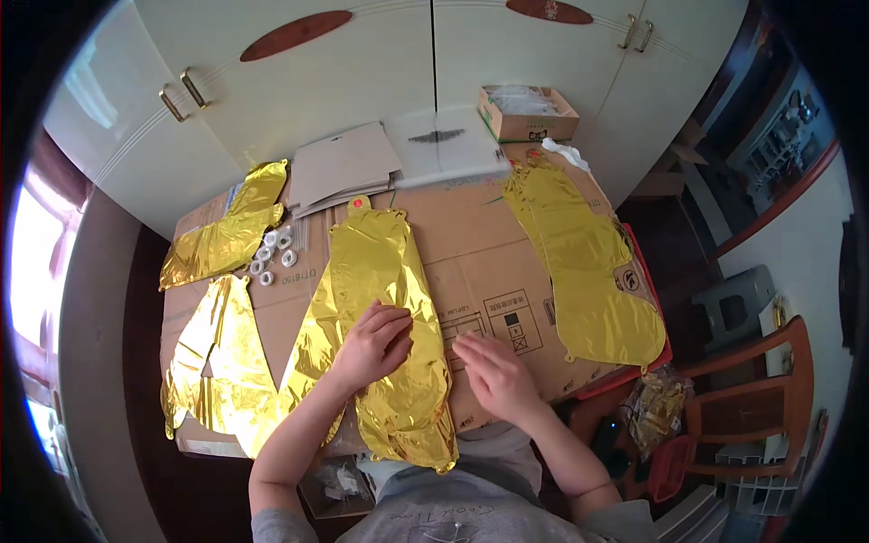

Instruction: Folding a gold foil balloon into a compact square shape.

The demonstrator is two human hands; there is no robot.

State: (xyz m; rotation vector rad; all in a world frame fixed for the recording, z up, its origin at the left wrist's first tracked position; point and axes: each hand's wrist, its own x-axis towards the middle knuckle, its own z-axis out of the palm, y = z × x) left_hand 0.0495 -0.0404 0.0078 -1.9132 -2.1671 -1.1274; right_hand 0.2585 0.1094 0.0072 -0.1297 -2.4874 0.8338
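Observation:
A flat, uninflated gold foil balloon (pixel 376 258) lies lengthwise in front of me, its narrow tabbed end pointing away and its wide end reaching my lap. Over its middle is my left hand (pixel 376 342), fingers curled together toward the thumb; whatever may be between them is hidden. My right hand (pixel 496 373) hovers just right of the balloon, over the printed cardboard (pixel 489 271), fingers stretched out and nothing visible in them. More gold foil pieces lie at the left: a bright one (pixel 222 348) close by and a folded one (pixel 226 231) behind it.
Several small white rolls (pixel 262 262) sit at the left beside thin clear straws. Grey card sheets (pixel 344 167) are stacked at the back, near an open carton (pixel 528 113). Another gold foil balloon (pixel 588 271) covers the right side. A wooden chair (pixel 751 407) stands right of the table.

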